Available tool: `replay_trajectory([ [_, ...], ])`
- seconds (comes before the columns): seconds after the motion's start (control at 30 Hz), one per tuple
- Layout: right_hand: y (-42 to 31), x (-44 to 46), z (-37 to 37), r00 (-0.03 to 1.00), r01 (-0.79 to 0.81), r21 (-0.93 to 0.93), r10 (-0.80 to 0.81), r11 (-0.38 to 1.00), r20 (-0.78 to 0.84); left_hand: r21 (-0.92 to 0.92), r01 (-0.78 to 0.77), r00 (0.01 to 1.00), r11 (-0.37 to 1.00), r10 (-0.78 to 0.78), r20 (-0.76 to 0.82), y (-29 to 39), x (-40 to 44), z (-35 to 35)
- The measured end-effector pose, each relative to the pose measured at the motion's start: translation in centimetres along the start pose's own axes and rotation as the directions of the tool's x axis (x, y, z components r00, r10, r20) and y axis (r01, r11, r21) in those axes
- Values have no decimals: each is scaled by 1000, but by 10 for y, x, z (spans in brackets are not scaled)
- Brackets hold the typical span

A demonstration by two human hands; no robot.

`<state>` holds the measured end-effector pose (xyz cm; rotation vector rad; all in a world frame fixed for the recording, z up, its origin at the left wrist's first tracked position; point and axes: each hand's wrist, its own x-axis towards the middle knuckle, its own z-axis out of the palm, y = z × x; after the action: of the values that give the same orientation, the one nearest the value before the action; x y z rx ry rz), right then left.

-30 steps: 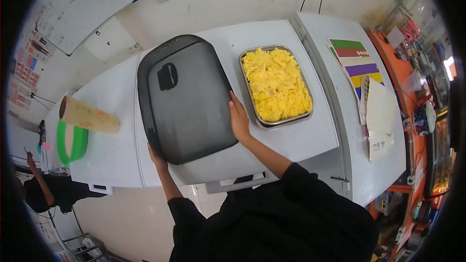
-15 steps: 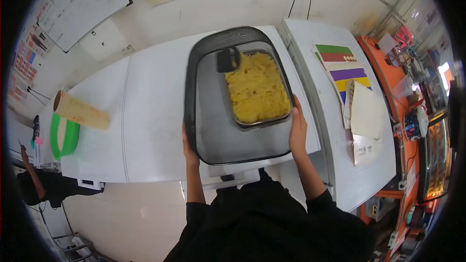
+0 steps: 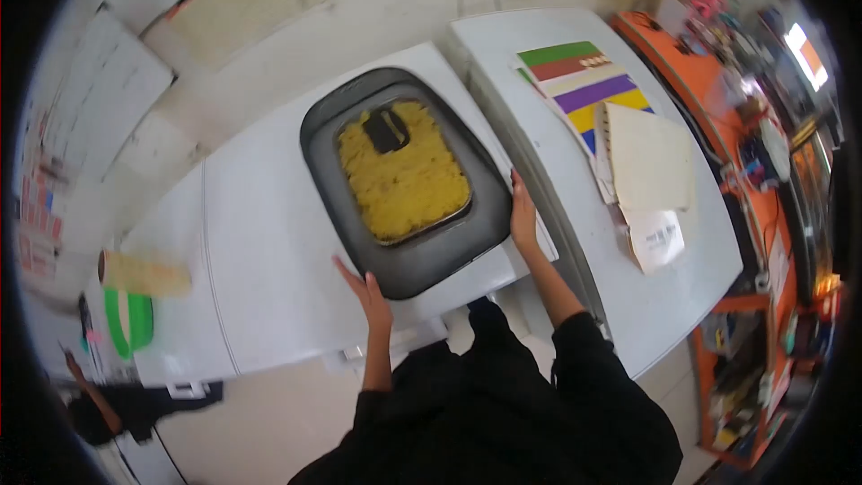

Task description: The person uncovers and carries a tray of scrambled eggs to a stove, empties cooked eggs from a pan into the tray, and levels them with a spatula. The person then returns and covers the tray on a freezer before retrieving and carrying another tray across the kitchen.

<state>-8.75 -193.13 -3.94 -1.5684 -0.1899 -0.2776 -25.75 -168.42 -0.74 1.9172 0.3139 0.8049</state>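
Note:
A black mesh cover (image 3: 431, 265) with a dark rim stands over a metal tray of yellow food (image 3: 404, 184), which shows through the mesh. A dark patch (image 3: 386, 131) lies on the mesh near its far end. My left hand (image 3: 366, 296) is at the near left edge of the cover, thumb and fingers apart. On the right side, my right hand (image 3: 523, 216) lies along the rim with its fingers stretched out. Both hands are beside the cover, and neither wraps round it.
Coloured sheets (image 3: 593, 94) and papers (image 3: 648, 157) lie on the white freezer top (image 3: 539, 162) at right. A wrap roll (image 3: 148, 274) and green basin (image 3: 130, 321) stand at left. A person (image 3: 112, 409) is at lower left. Orange shelving (image 3: 705, 108) stands far right.
The mesh cover has moved right from beside the food tray to over it, both hands moving along with it. My left hand's fingers have spread off the rim. The camera view has turned.

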Motion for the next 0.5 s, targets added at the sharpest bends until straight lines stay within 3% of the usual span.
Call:
replay_trajectory([
  [0.07, -21, -51, -14, 976, 136, -239, -171, 961, -133, 93, -112, 994, 989, 112, 2, 2, -5, -4],
  [0.13, -35, -122, -37, 953, 182, -487, -276, 855, -129, 138, -258, 966, 956, 251, 66, 17, -7, -17],
  [0.17, -44, -163, -51, 961, 149, -556, -252, 818, -114, 140, -321, 946, 937, 308, 107, 22, -11, -16],
  [0.2, -51, -210, -63, 973, 102, -620, -209, 778, -102, 107, -364, 925, 925, 345, 159, 29, -16, -14],
  [0.27, -64, -303, -78, 967, -115, -606, -51, 787, -250, 39, -436, 876, 899, 414, 249, 43, -28, -10],
  [0.33, -63, -398, -93, 886, -393, -554, 141, 734, -441, -60, -527, 785, 847, 513, 347, 55, -47, 1],
  [0.37, -76, -441, -92, 728, -540, -315, 245, 780, -641, -111, -555, 748, 825, 552, 369, 63, -61, 5],
  [0.4, -82, -479, -93, 531, -588, -33, 355, 808, -770, -197, -545, 712, 815, 574, 405, 75, -80, 16],
  [0.5, -83, -587, -112, 93, -511, 139, 215, 848, -972, -447, -491, 596, 748, 662, 454, 120, -152, 50],
])
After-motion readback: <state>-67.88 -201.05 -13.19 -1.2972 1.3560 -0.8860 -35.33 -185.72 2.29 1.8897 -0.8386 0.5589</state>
